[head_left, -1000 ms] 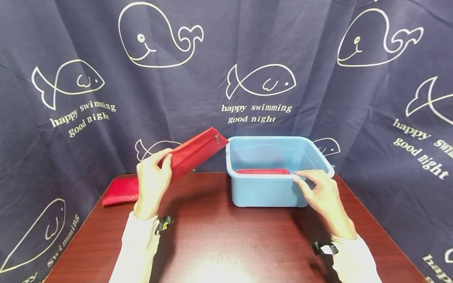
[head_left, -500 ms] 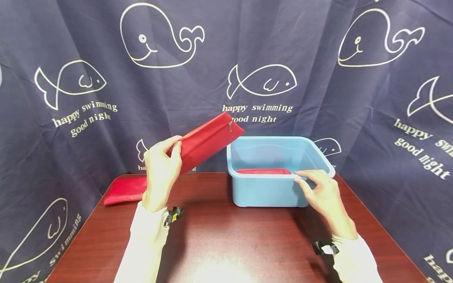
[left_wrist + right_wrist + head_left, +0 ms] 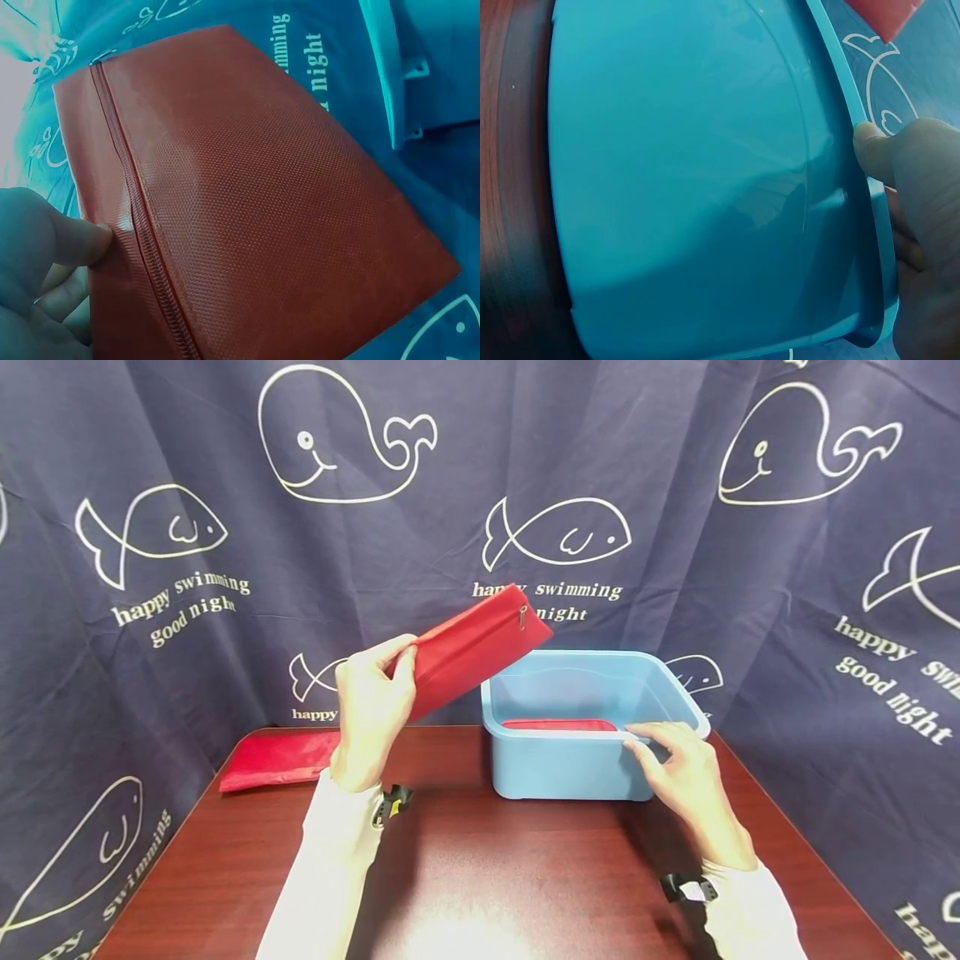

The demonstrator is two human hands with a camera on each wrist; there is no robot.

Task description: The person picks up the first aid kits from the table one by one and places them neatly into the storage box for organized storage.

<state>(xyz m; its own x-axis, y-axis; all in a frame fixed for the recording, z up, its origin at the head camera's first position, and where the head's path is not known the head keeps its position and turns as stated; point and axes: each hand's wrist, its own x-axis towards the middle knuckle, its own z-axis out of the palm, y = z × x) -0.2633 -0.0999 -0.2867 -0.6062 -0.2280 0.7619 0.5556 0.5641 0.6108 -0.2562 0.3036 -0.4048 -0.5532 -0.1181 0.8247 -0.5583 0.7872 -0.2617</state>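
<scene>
My left hand (image 3: 375,706) pinches a red zippered pouch (image 3: 476,652) by its zipper edge, thumb on one side, and holds it tilted in the air left of a blue plastic bin (image 3: 570,768). The pouch's upper right corner reaches over the bin's left rim. In the left wrist view the zipper runs down the pouch (image 3: 285,187) near my thumb. My right hand (image 3: 686,777) grips the bin's front rim near its right corner; the right wrist view has the thumb on the rim (image 3: 877,232). Inside the bin lies another red item (image 3: 558,724), mostly hidden by the front wall.
Another red pouch (image 3: 281,758) lies flat at the table's back left, partly behind my left forearm. The brown wooden table (image 3: 480,860) ends at a dark blue curtain (image 3: 420,552) printed with whales and fish.
My left hand has carried the red pouch right and upward, from beside the bin to over its left rim. The right hand and the bin have stayed put.
</scene>
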